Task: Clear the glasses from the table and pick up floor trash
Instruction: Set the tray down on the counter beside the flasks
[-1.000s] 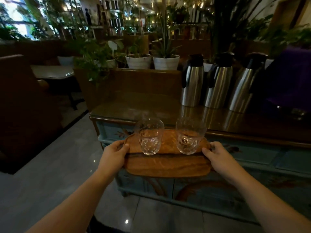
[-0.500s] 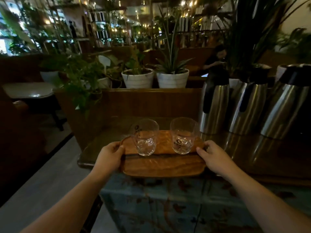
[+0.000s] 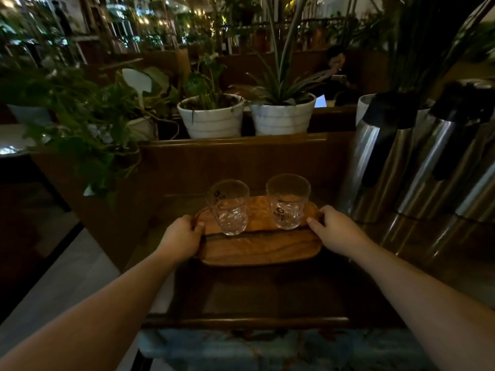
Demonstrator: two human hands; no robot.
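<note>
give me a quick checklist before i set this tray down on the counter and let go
1. Both ends gripped: left hand and right hand each hold an end of the wooden tray: ok.
2. Glasses upright: left glass and right glass both stand upright on the tray: ok.
3. Glasses apart: a gap shows between them: ok.
4. Landing spot: the dark counter under and in front of the tray looks bare: ok.
5. Right side clearance: the steel flasks stand close to the right hand: not ok, go slowly.
6. Tray resting on the counter: cannot tell.
</note>
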